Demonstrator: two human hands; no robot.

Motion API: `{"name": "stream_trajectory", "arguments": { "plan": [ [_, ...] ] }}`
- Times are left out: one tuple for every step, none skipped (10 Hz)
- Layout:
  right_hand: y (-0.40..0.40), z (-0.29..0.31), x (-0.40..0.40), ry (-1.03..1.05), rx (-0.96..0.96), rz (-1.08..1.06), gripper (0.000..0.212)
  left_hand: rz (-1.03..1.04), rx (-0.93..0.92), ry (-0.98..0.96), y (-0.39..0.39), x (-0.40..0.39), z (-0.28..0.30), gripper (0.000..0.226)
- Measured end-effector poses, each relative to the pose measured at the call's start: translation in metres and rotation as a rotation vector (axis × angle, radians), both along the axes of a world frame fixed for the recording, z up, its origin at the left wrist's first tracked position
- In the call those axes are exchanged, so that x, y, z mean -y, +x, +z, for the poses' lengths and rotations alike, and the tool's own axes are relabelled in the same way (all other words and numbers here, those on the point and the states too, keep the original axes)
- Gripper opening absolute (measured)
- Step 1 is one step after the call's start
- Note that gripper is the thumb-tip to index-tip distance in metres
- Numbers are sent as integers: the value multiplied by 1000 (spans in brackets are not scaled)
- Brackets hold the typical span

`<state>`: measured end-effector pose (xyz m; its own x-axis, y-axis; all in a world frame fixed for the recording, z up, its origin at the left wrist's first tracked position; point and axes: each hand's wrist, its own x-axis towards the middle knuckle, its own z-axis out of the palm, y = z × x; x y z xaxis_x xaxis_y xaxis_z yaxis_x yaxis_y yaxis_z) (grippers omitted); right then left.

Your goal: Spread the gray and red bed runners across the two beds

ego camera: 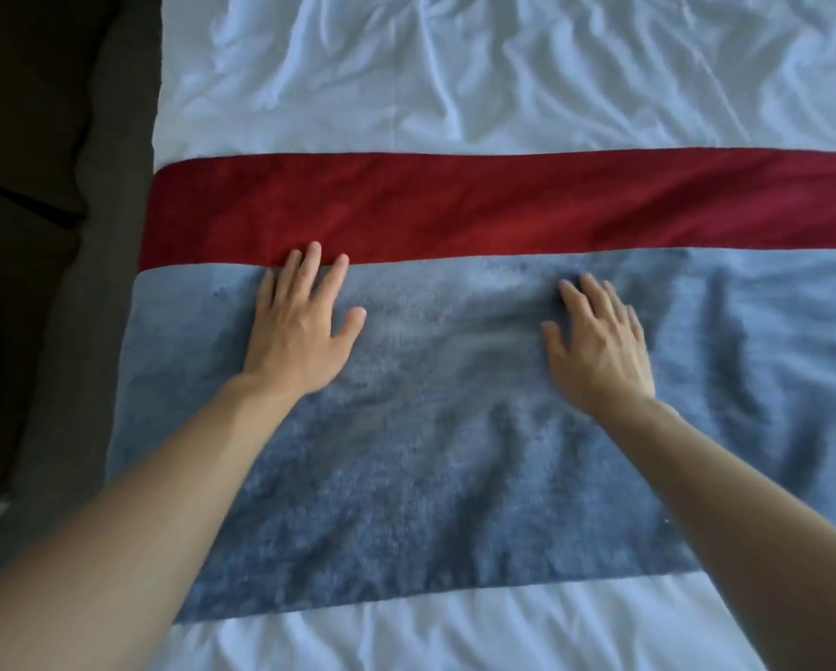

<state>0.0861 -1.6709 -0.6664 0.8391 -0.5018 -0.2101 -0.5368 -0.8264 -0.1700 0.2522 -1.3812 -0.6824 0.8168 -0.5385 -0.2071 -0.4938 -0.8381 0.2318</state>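
We see one gray bed runner (430, 428) lying flat across the white bed sheet (503, 79), running from the bed's left edge toward the right side of the view, its plush nap rumpled into soft folds on the right. Just beyond it lies one red bed runner (454, 205), a narrower band stretched across the same bed, its near edge meeting the gray runner's far edge along a straight line. That makes two runners, side by side and touching.

Our left hand (299, 326) rests palm down on the gray runner near its far edge, fingers straight and spread, the fingertips reaching onto the seam with the red band. Our right hand (599, 341) also lies flat on the gray runner, farther right, fingers extended and close together. Neither hand grips anything; both simply press on the cloth. Two bare forearms lead back to us.

White sheet shows both beyond the red band, heavily creased, and nearer us. One dark carpeted floor (43, 234) strip runs along the bed's left side.
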Motion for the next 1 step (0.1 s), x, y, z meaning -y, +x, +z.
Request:
{"name": "stream_trajectory", "arguments": {
  "plan": [
    [-7,25,-14,31,26,97,59,34,-84,-80,-25,10,26,63]
  ]
}}
